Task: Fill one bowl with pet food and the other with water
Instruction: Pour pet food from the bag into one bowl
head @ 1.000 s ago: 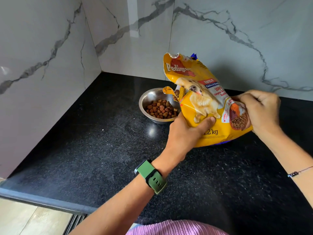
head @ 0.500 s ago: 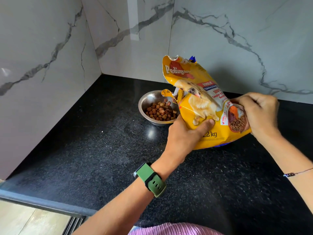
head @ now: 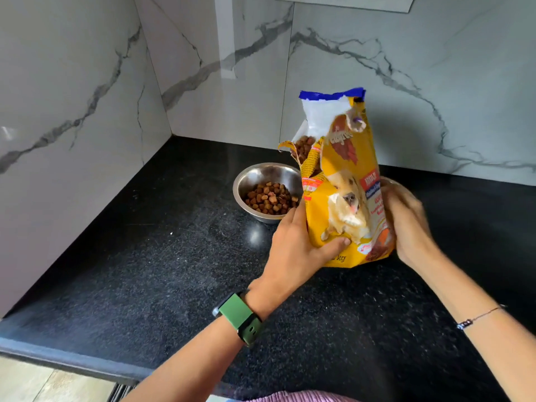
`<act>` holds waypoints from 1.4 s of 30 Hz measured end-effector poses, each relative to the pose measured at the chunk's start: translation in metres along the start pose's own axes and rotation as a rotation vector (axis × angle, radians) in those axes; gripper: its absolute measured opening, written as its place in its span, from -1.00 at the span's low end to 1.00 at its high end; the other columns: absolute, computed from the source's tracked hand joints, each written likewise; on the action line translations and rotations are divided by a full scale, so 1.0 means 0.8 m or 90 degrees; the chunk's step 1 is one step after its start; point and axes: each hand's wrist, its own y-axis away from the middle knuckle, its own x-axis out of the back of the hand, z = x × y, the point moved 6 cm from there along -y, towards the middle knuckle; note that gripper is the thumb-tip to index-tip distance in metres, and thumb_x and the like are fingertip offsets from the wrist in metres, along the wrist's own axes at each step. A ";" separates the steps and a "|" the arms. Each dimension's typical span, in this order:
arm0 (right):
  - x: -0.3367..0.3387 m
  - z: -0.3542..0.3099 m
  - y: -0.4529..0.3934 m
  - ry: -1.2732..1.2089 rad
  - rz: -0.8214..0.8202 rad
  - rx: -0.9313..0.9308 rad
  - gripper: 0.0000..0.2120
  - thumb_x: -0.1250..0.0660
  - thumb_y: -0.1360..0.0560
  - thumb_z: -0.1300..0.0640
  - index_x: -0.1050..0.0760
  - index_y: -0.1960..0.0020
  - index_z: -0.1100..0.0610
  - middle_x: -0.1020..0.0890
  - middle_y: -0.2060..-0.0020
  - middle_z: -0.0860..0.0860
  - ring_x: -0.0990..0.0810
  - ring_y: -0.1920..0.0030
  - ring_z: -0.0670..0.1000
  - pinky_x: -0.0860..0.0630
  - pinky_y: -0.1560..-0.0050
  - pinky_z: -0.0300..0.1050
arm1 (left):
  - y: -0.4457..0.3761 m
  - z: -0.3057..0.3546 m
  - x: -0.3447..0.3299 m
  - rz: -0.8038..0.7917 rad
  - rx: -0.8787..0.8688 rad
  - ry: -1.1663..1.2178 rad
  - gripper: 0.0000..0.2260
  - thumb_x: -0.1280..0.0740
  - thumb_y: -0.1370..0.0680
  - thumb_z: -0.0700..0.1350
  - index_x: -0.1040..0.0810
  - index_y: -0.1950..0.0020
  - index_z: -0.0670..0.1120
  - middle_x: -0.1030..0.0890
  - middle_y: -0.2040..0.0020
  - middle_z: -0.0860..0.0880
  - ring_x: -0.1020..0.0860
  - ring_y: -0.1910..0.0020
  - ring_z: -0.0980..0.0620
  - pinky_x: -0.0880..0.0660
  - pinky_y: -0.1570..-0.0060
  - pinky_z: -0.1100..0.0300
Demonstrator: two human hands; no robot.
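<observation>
Upright, yellow bag (head: 345,204) (reads "kg") between both hands.

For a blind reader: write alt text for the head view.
Two hands hold a yellow pet food bag upright on a black counter, left hand and right hand gripping its sides. Left of it sits a steel bowl part-filled with kibble; marble walls behind.
</observation>
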 end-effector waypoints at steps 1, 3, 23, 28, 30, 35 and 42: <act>-0.006 0.006 0.003 -0.013 -0.013 -0.026 -0.75 -0.15 -0.59 0.22 -0.54 0.08 -0.05 -0.68 0.28 -0.26 -0.62 0.20 -0.29 -0.51 0.17 -0.38 | 0.000 -0.005 0.000 -0.017 -0.014 -0.034 -0.22 -0.40 -0.28 0.22 -0.35 -0.41 -0.10 -0.52 -0.23 -0.06 -0.48 -0.21 0.00 -0.37 -0.21 0.24; -0.013 0.018 0.009 -0.035 -0.021 -0.079 -0.73 -0.13 -0.60 0.19 -0.55 0.12 -0.05 -0.68 0.28 -0.23 -0.63 0.22 -0.28 -0.51 0.18 -0.34 | 0.001 -0.014 -0.001 -0.049 -0.044 -0.078 -0.17 -0.40 -0.29 0.21 -0.28 -0.46 -0.13 -0.47 -0.28 -0.07 -0.42 -0.28 -0.01 -0.25 -0.25 0.34; -0.014 0.017 0.035 -0.128 0.035 -0.068 -0.75 -0.10 -0.61 0.16 -0.52 0.10 0.00 -0.66 0.33 -0.17 -0.63 0.25 -0.23 -0.50 0.25 -0.35 | 0.003 -0.032 0.010 -0.046 -0.218 -0.094 -0.21 -0.21 -0.35 0.44 -0.19 -0.44 0.01 -0.31 -0.29 0.08 -0.23 -0.26 0.34 -0.07 -0.28 0.64; -0.015 0.005 0.037 -0.165 0.033 -0.035 -0.81 -0.17 -0.58 0.12 -0.50 0.15 0.01 -0.63 0.40 -0.16 -0.61 0.30 -0.22 -0.50 0.23 -0.27 | -0.001 -0.030 0.015 -0.033 -0.261 -0.123 -0.24 -0.33 -0.37 0.32 -0.19 -0.43 -0.01 -0.35 -0.29 0.02 -0.23 -0.29 0.30 -0.09 -0.32 0.58; -0.016 0.000 0.037 -0.163 0.026 -0.028 -0.80 -0.15 -0.59 0.12 -0.50 0.14 -0.01 -0.64 0.38 -0.16 -0.62 0.30 -0.21 -0.52 0.21 -0.25 | -0.001 -0.032 0.015 -0.029 -0.254 -0.117 -0.24 -0.39 -0.34 0.22 -0.18 -0.43 0.00 -0.35 -0.29 0.01 -0.23 -0.29 0.32 -0.08 -0.32 0.59; -0.009 -0.007 0.036 -0.113 0.050 -0.003 -0.76 -0.12 -0.61 0.16 -0.49 0.16 -0.01 -0.63 0.38 -0.17 -0.61 0.29 -0.20 -0.51 0.18 -0.20 | 0.006 -0.029 0.015 -0.005 -0.271 -0.081 -0.29 -0.31 -0.40 0.30 -0.24 -0.44 -0.02 -0.38 -0.34 0.08 -0.16 -0.35 0.50 -0.09 -0.31 0.58; 0.005 -0.012 0.035 -0.110 0.072 0.008 -0.71 -0.10 -0.61 0.21 -0.48 0.21 0.04 -0.62 0.42 -0.17 -0.60 0.32 -0.21 -0.51 0.24 -0.29 | 0.010 -0.035 0.005 -0.011 -0.236 -0.034 -0.34 -0.31 -0.40 0.33 -0.28 -0.42 0.09 -0.31 -0.34 0.22 -0.23 -0.32 0.49 -0.19 -0.29 0.54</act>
